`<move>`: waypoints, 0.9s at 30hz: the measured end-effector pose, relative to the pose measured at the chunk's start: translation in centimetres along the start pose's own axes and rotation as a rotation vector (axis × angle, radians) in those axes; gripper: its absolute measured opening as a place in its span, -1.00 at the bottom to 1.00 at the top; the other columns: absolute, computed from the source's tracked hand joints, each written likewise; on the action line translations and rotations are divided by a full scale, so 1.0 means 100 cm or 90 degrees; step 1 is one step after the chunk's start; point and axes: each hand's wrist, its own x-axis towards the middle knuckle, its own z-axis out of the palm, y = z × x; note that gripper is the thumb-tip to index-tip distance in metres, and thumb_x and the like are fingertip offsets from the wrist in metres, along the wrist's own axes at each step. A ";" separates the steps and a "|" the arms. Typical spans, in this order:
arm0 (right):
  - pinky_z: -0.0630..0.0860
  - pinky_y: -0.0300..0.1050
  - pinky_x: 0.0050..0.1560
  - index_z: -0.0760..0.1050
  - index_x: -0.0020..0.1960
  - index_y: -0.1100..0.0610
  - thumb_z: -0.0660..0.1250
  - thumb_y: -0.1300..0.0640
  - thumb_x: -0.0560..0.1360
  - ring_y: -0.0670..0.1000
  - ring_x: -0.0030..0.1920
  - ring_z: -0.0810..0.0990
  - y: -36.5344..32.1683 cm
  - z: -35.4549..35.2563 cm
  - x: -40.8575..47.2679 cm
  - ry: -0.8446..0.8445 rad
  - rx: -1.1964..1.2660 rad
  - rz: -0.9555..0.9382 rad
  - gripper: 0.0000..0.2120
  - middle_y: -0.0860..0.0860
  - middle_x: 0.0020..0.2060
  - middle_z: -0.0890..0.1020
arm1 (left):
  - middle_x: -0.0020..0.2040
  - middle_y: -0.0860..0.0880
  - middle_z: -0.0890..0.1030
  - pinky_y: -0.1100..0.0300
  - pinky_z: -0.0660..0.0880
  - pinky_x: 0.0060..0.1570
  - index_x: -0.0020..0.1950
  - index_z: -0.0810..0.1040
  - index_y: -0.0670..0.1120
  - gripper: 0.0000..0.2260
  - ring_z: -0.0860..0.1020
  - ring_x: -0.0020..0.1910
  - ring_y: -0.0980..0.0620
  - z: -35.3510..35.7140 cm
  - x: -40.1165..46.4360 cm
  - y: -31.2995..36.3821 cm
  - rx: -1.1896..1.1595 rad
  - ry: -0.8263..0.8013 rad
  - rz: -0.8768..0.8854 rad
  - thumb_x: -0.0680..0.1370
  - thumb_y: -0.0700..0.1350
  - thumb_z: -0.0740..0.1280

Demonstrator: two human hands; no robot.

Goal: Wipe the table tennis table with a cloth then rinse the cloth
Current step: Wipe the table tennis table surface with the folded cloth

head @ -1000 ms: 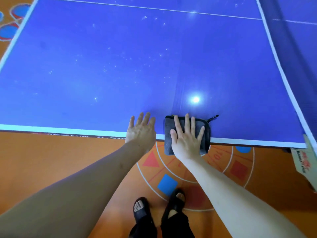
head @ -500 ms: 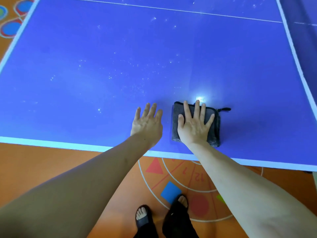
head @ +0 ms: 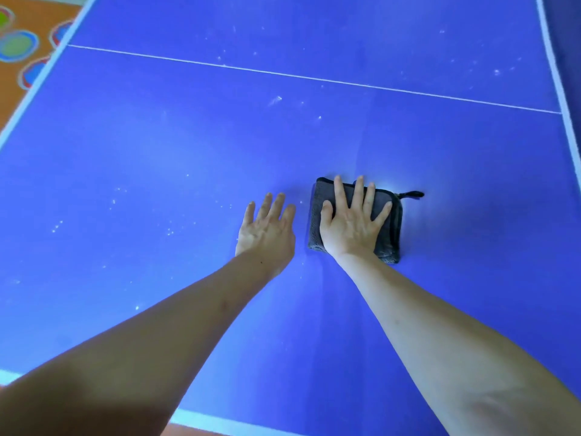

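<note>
Right hand is flat on the folded grey cloth, fingers straight and fanned, palm pressing it down onto the blue table tennis table. The cloth sits well in from the near white edge, a little right of centre in the head view, folded into a thick rectangle with a small dark hanging loop poking out at its far right corner. Fingertips reach right to the cloth's far edge, and a bright glare patch shows on the surface just beyond them.

Left hand is just beside the cloth on its left, apart from it, fingers straight and loosely spread, holding nothing. Whether the palm actually touches the table or hovers just over it, I cannot tell from this angle. Both bare forearms stretch forward from the bottom of the view.

Pale specks are scattered across the blue to the left of the hands, and more dot the far part of the surface near the thin white line that crosses it. A white border line runs along the left edge and another curves down the right. Beyond the far left corner, an orange floor with coloured circles painted on it.
</note>
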 end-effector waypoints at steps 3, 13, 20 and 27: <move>-0.27 0.47 0.57 -0.11 0.70 -0.22 -0.15 -0.23 0.68 0.12 0.69 -0.26 -0.001 -0.007 0.044 -0.006 0.001 -0.014 -0.41 0.05 0.71 -0.10 | 0.65 -0.03 -0.06 -0.12 -0.08 0.57 0.60 0.04 -0.01 -0.54 -0.09 0.63 -0.07 -0.008 0.041 0.005 -0.010 0.000 -0.021 0.69 -0.05 -0.02; -0.26 0.46 0.57 -0.05 0.70 -0.22 -0.13 -0.22 0.68 0.13 0.69 -0.20 -0.012 -0.024 0.172 0.017 0.021 0.000 -0.41 0.05 0.71 -0.06 | 0.65 -0.02 -0.04 -0.11 -0.02 0.57 0.61 -0.02 -0.01 -0.49 -0.04 0.63 -0.06 -0.023 0.147 0.000 -0.010 0.013 -0.002 0.67 -0.06 0.05; -0.26 0.47 0.56 -0.07 0.70 -0.21 -0.16 -0.22 0.67 0.13 0.69 -0.19 -0.025 -0.036 0.250 0.023 0.018 0.031 -0.40 0.07 0.71 -0.06 | 0.65 -0.02 -0.02 -0.11 -0.02 0.56 0.63 0.02 -0.04 -0.48 0.00 0.62 -0.04 -0.028 0.196 -0.010 0.020 0.016 0.028 0.67 -0.03 0.02; -0.28 0.48 0.56 -0.10 0.70 -0.22 -0.19 -0.24 0.66 0.14 0.69 -0.20 -0.034 -0.047 0.311 0.014 0.015 0.041 -0.39 0.07 0.71 -0.08 | 0.65 -0.03 -0.07 -0.16 -0.02 0.55 0.63 -0.05 -0.07 -0.45 -0.04 0.62 -0.08 -0.037 0.206 -0.013 0.028 -0.048 0.058 0.66 -0.02 0.00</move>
